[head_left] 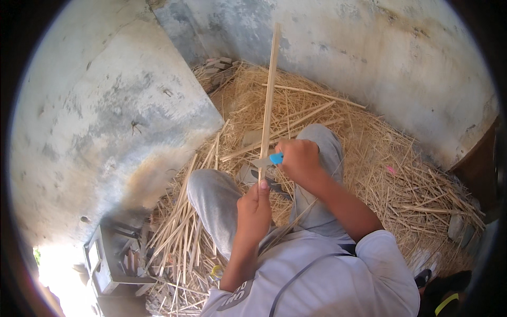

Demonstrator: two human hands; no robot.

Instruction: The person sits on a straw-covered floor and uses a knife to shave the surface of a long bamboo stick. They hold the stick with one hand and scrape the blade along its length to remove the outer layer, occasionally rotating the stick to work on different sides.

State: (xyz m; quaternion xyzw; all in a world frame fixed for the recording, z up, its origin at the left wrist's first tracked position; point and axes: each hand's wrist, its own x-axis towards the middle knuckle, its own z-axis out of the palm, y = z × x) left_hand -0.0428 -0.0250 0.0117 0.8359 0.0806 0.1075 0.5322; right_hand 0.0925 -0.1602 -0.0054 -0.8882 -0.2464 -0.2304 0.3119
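Observation:
My left hand (254,208) is closed round the lower end of a long, pale strip of split bamboo or wood (270,90), thumb on top. The strip stands up and away from me, between my knees. My right hand (300,158) grips a knife (263,162) by its blue handle (276,158). Its flat metal blade lies across the strip, just above my left hand. Most of the handle is hidden in my fist. A dark, narrow object (274,185) shows beneath my hands; I cannot tell what it is.
Loose strips (182,248) lie heaped to my left, beside a grey wooden frame (108,264). Straw-like shavings (391,174) cover the floor ahead and right. Worn walls (127,116) close in on the left and ahead. Bricks (216,66) sit in the far corner.

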